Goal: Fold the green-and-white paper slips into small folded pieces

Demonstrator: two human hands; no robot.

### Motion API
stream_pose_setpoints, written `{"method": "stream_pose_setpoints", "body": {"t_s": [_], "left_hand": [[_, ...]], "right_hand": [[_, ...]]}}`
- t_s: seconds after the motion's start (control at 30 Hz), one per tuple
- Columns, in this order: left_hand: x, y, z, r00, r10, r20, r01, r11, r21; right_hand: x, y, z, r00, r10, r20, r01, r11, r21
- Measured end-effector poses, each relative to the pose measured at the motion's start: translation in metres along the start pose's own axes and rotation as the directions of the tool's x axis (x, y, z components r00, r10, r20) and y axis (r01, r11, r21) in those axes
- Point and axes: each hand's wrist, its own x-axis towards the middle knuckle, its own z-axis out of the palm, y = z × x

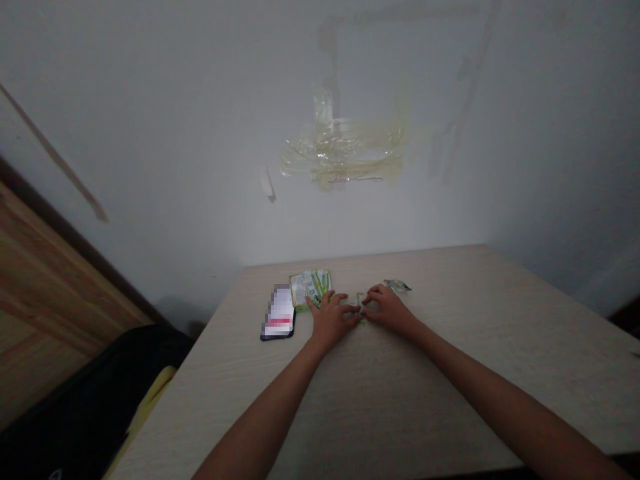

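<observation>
My left hand (334,317) rests low over the table, its outer fingers spread. Its index finger and thumb come together near a small pale piece with green and yellow bits (359,297), too small to name. Facing it, my right hand (388,308) is curled, fingertips pinched at the other side of that same spot. What either hand grips is mostly hidden by the fingers. Just left of my left hand lies a green-and-white printed packet or booklet (304,288), partly behind its fingers. Beyond my right hand is a small crumpled greenish clear wrapper (399,285).
A phone (279,313) with a blurred-out screen lies at the left of the wooden table (370,407). The wall (200,133) behind carries peeling clear tape (345,150). Left of the table are a wooden panel (40,287) and a dark bag or cloth (100,393).
</observation>
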Motion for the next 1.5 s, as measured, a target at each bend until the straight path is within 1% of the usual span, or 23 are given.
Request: {"method": "stream_pose_setpoints", "body": {"t_s": [0.27, 0.57, 0.83, 0.93, 1.03, 1.13, 1.27, 1.5], "left_hand": [[0.000, 0.000, 0.001, 1.000, -0.013, -0.006, 0.013, 1.000, 0.008], [0.001, 0.000, 0.001, 1.000, -0.007, -0.005, 0.007, 1.000, 0.017], [0.001, 0.001, 0.000, 1.000, -0.019, 0.000, 0.019, 0.999, 0.037], [0.001, 0.003, -0.001, 1.000, -0.026, 0.009, 0.025, 0.999, 0.042], [0.001, 0.004, -0.002, 1.000, -0.026, 0.012, 0.026, 0.999, 0.045], [0.000, 0.004, -0.002, 0.999, -0.028, 0.016, 0.027, 0.999, 0.047], [0.001, 0.002, -0.001, 1.000, -0.022, 0.018, 0.022, 0.999, 0.031], [0.002, -0.001, 0.002, 1.000, -0.020, 0.006, 0.020, 1.000, 0.003]], "right_hand": [[-0.004, -0.003, -0.005, 0.999, -0.027, 0.029, 0.026, 0.999, 0.022], [-0.006, -0.006, -0.010, 0.997, -0.012, 0.079, 0.010, 1.000, 0.014], [-0.009, 0.001, -0.007, 0.995, -0.043, 0.089, 0.041, 0.999, 0.020], [-0.010, 0.005, -0.006, 0.995, -0.044, 0.086, 0.038, 0.997, 0.063], [-0.010, 0.011, -0.006, 0.998, -0.016, 0.062, 0.007, 0.991, 0.136], [-0.011, 0.014, -0.006, 0.998, -0.005, 0.065, -0.006, 0.984, 0.178], [-0.010, 0.015, -0.003, 0.997, -0.006, 0.079, -0.005, 0.990, 0.140], [-0.005, 0.017, 0.007, 1.000, 0.020, 0.011, -0.020, 1.000, -0.004]]}}
